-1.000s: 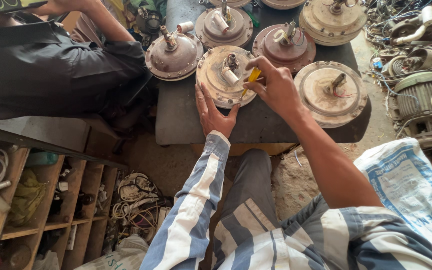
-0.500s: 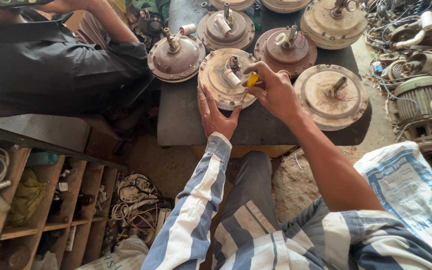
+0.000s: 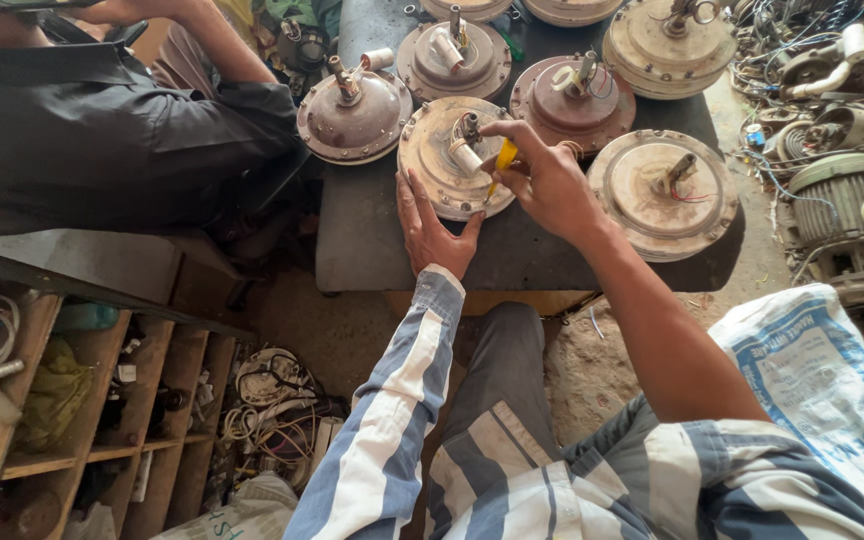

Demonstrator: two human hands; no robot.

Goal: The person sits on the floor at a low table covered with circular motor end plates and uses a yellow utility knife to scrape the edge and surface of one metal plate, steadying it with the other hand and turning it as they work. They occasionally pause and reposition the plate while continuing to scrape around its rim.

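Head view: round motor housings (image 3: 664,190) crowd the one (image 3: 449,160) under both hands

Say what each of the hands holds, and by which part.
Right hand grips a yellow-handled screwdriver by its handle. Left hand holds nothing; it rests flat against the edge of the round fan motor.

A round, rusty tan fan motor (image 3: 449,160) lies flat on the dark table, shaft up; a yellow-handled screwdriver (image 3: 501,161) stands against it.
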